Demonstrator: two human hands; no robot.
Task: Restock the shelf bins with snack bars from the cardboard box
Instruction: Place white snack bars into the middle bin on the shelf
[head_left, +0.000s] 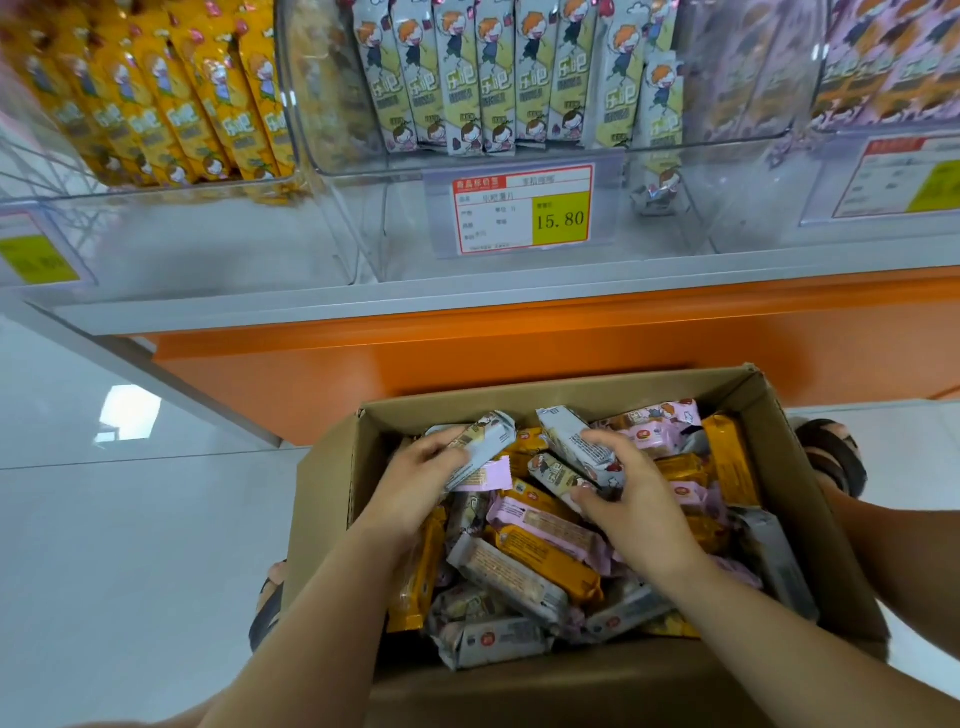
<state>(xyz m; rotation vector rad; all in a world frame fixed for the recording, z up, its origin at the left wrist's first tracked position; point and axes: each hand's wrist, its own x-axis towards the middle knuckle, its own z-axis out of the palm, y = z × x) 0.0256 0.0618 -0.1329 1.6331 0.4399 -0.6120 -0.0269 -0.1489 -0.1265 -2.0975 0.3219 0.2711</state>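
An open cardboard box (332, 467) sits on the floor below the shelf, full of mixed grey, yellow and pink snack bars. My left hand (415, 483) grips a grey bar (485, 447) at the box's far left. My right hand (623, 493) is curled over another grey bar (569, 441) and pinches a second grey one (556, 475) under the thumb. Above, a clear middle bin (363, 171) holds upright grey bars (498, 78), with empty room at its front.
A yellow-bar bin (156, 93) stands at the upper left and a pink-bar bin (883, 67) at the upper right. A price tag reading 15.80 (522, 210) hangs on the middle bin. The orange shelf base (467, 353) is behind the box. My sandalled feet flank the box.
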